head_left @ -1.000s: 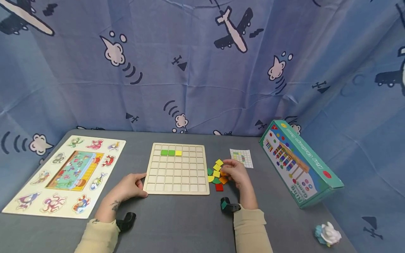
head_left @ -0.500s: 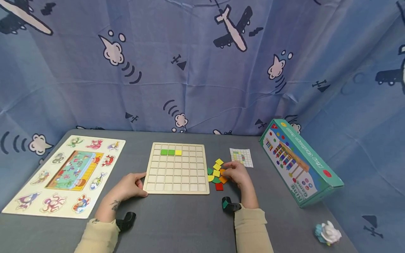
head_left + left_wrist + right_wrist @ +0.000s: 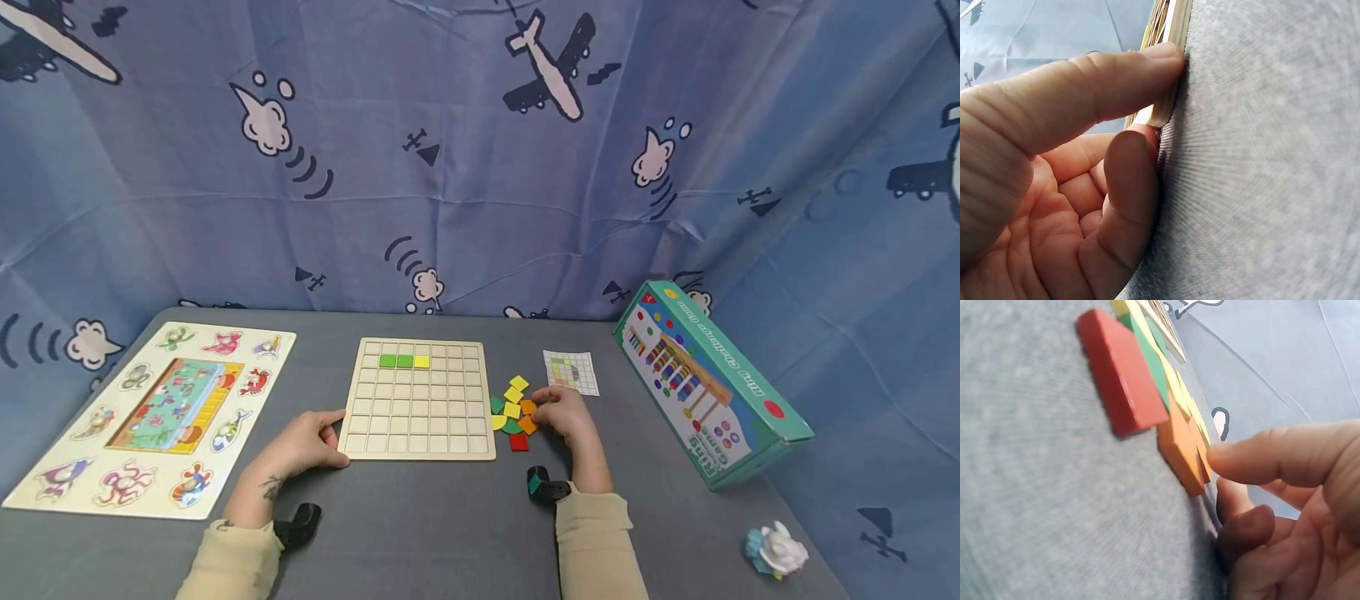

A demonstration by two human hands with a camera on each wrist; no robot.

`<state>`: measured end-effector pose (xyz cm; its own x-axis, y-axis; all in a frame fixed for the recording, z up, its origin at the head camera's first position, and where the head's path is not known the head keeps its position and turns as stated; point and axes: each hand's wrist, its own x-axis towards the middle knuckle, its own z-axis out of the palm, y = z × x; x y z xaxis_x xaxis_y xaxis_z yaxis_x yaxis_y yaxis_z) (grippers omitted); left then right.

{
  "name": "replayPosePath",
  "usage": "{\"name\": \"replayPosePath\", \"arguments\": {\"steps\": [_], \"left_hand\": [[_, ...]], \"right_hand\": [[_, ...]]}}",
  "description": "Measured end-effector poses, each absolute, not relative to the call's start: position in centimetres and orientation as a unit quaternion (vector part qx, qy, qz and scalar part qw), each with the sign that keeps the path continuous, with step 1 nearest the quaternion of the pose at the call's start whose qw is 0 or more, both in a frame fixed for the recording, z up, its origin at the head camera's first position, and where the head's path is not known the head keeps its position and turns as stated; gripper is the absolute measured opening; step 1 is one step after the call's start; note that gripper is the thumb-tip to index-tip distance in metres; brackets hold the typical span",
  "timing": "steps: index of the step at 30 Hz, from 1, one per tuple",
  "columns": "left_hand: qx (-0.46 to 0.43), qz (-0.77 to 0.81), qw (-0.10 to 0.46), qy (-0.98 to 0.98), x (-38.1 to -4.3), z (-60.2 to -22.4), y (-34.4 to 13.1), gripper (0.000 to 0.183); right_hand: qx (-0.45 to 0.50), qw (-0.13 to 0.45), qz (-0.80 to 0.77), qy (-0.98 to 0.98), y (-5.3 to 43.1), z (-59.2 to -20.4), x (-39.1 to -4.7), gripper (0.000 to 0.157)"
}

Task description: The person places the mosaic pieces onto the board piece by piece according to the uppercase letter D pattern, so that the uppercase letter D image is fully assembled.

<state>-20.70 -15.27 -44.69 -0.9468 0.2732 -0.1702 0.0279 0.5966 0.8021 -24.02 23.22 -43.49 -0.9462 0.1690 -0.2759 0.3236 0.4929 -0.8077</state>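
The wooden grid board [image 3: 412, 414] lies flat in the middle of the head view, with two green square tiles [image 3: 396, 361] and one yellow square tile [image 3: 422, 362] in a row near its top. My left hand [image 3: 303, 444] holds the board's near left corner; in the left wrist view the thumb [image 3: 1161, 53] presses its edge and a fingertip sits at the corner. My right hand [image 3: 564, 413] is at the right side of the loose tile pile, a fingertip [image 3: 1221, 457] against or very near the orange tiles [image 3: 1182, 456]. No tile shows lifted between its fingers.
The pile also has a red square tile [image 3: 519, 442], several yellow tiles [image 3: 513, 395] and green pieces [image 3: 511, 427]. Behind it lies a printed pattern card [image 3: 572, 372]. A sea-animal puzzle board [image 3: 90, 492] lies left, a green game box [image 3: 712, 383] and small white-and-blue figurine [image 3: 777, 550] right.
My right hand has drawn back very slightly from the pile, so more of the orange tiles shows. My left hand stays on the board's corner.
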Motion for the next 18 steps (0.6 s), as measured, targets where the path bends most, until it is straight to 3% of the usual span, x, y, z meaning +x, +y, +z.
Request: {"name": "replayPosePath", "arguments": {"steps": [8, 18], "left_hand": [[0.081, 0.441, 0.141, 0.883, -20.79, -44.75, -15.26, 0.077], [0.084, 0.438, 0.140, 0.884, -20.82, -44.96, -15.31, 0.077]], "right_hand": [[0.133, 0.088, -0.448, 0.880, 23.25, -43.27, -23.90, 0.012], [0.090, 0.103, -0.403, 0.905, 22.36, -43.00, -23.99, 0.016]]}}
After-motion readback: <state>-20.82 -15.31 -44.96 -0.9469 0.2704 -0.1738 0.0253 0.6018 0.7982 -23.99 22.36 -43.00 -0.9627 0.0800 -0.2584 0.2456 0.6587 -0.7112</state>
